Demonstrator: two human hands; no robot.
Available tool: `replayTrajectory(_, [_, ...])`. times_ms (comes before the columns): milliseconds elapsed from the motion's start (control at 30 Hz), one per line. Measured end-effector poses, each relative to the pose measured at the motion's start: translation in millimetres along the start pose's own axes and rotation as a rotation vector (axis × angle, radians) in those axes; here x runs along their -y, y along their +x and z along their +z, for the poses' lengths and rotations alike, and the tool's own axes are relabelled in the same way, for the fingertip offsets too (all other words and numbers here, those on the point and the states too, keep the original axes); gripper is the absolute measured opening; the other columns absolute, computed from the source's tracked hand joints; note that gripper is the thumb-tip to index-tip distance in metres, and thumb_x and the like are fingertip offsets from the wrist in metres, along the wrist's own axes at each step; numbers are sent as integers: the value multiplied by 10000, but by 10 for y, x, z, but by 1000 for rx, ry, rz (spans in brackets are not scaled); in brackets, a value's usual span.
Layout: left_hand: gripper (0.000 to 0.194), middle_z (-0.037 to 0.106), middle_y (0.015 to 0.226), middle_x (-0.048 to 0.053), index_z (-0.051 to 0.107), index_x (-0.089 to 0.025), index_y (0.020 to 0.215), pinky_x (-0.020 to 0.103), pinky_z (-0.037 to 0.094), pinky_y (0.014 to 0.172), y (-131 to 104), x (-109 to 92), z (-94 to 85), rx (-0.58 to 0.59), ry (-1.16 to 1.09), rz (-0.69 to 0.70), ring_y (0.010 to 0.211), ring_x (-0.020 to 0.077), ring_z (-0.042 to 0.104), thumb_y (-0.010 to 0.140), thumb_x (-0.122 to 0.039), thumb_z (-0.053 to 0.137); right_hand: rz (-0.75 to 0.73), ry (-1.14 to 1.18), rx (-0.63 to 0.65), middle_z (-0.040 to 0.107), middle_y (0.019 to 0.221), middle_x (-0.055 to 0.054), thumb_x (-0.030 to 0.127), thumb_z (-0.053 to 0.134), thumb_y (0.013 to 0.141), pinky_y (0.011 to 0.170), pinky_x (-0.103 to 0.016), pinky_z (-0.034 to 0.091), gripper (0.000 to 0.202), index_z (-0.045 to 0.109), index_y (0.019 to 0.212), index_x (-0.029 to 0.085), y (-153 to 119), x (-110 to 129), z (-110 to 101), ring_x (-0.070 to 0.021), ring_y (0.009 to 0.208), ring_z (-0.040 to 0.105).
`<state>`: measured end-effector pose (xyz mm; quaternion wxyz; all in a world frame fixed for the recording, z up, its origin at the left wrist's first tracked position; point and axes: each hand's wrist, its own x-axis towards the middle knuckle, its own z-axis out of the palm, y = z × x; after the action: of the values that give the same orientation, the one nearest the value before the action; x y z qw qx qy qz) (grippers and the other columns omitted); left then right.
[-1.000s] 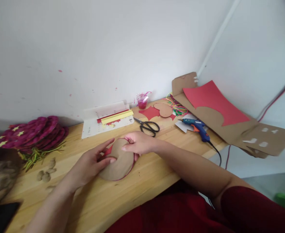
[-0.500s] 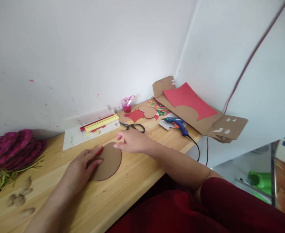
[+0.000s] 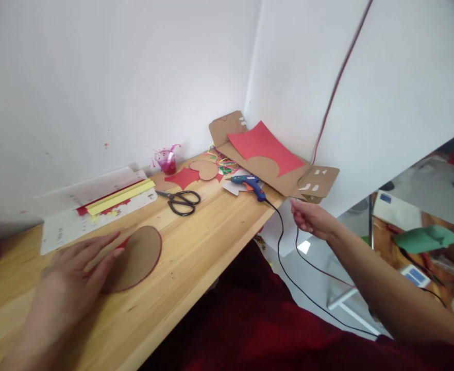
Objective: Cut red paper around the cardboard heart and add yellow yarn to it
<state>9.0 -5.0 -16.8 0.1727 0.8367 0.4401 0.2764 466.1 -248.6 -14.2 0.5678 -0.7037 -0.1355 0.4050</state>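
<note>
A round brown cardboard disc point(image 3: 144, 257) with a dark red edge lies on the wooden table. My left hand point(image 3: 76, 273) rests at its left side, fingers stretched out and thumb apart. A small red piece point(image 3: 124, 243) shows between thumb and fingers at the disc's upper edge. Out past the table's right edge is my right hand point(image 3: 314, 219), its fingers curled in just below the cardboard box flap. A thin red cord point(image 3: 298, 247) runs down right by those fingers; whether they hold it is unclear.
Black-handled scissors point(image 3: 183, 201), a blue glue gun point(image 3: 248, 183) with its black cable point(image 3: 283, 232), and a heart-shaped cardboard piece point(image 3: 203, 170) lie toward the back. An opened cardboard box point(image 3: 284, 185) bearing red paper point(image 3: 263, 147) overhangs the right edge. A pink-stained cup point(image 3: 167, 162) stands by the wall.
My right hand has left the disc and swung right, beyond the table edge, to the cord below the box. My left hand stays at the disc. The view has turned to the right.
</note>
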Motion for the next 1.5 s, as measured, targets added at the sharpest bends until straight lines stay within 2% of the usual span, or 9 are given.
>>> replayTrajectory(67, [337, 719, 1274, 28, 740, -319, 1116, 480, 412, 1127, -35, -93, 1, 2, 5, -62, 1199, 314, 624, 922, -544, 580, 27, 118, -78, 607, 573, -9, 513, 780, 809, 284, -157, 322, 372, 639, 791, 169, 116, -65, -223, -84, 366, 503])
replayTrajectory(133, [329, 731, 1260, 15, 747, -316, 1085, 461, 433, 1119, -58, -179, 7, 5, -51, -119, 1181, 303, 645, 916, -550, 591, 12, 244, -67, 700, 739, -68, 488, 754, 849, 370, -188, 468, 334, 672, 908, 169, 211, -86, -337, -134, 501, 649])
replayTrajectory(267, [315, 761, 1199, 13, 766, -304, 1040, 442, 495, 1067, -64, -241, 14, 7, -172, -172, 1147, 299, 671, 879, -546, 647, -176, 445, -84, 738, 862, -78, 464, 760, 854, 513, -230, 580, 303, 668, 986, 208, 348, -58, -325, -193, 719, 749])
replayTrajectory(567, [273, 775, 1130, -60, 784, -365, 986, 454, 477, 1113, -42, -187, 111, -52, -256, -244, 1174, 291, 662, 831, -572, 696, -308, 568, -170, 698, 744, -45, 504, 699, 883, 674, -240, 631, 321, 657, 935, 191, 489, 76, -78, -197, 769, 772])
replayTrajectory(733, [277, 769, 1176, -42, 778, -342, 1012, 458, 461, 1130, -62, -280, 80, 2, -208, -271, 1182, 295, 671, 850, -548, 689, -436, 564, -227, 704, 787, -12, 422, 789, 825, 592, -230, 629, 337, 649, 1026, 190, 569, 353, 38, -190, 714, 770])
replayTrajectory(967, [265, 785, 1106, -57, 770, -361, 1006, 501, 458, 1132, -1, -240, 73, -31, -200, -241, 1177, 297, 675, 839, -557, 706, -358, 608, -166, 745, 875, -41, 366, 652, 958, 538, -201, 624, 220, 653, 1040, 162, 710, 663, 302, -145, 655, 748])
replayTrajectory(1067, [274, 795, 1038, -60, 774, -357, 1020, 493, 469, 1122, 47, -254, 60, -39, -176, -202, 1121, 289, 699, 833, -550, 721, -320, 641, -210, 736, 825, -42, 288, 530, 1023, 507, -186, 612, 170, 628, 1013, 149, 739, 819, 380, -136, 620, 736])
replayTrajectory(1233, [328, 800, 994, -22, 778, -285, 990, 441, 502, 1083, 172, -459, 85, -54, -218, -107, 1039, 263, 722, 840, -567, 700, -287, 662, -258, 709, 755, -56, 95, 446, 997, 534, -152, 611, 149, 556, 911, 147, 723, 1141, 392, -132, 637, 743])
replayTrajectory(1500, [368, 790, 998, 74, 768, -217, 1018, 406, 576, 940, 368, -793, 395, 33, -371, 48, 932, 237, 728, 873, -525, 628, -353, 698, -264, 691, 720, -60, 69, 403, 978, 540, -143, 619, 182, 487, 855, 173, 521, 1413, 360, -157, 705, 764])
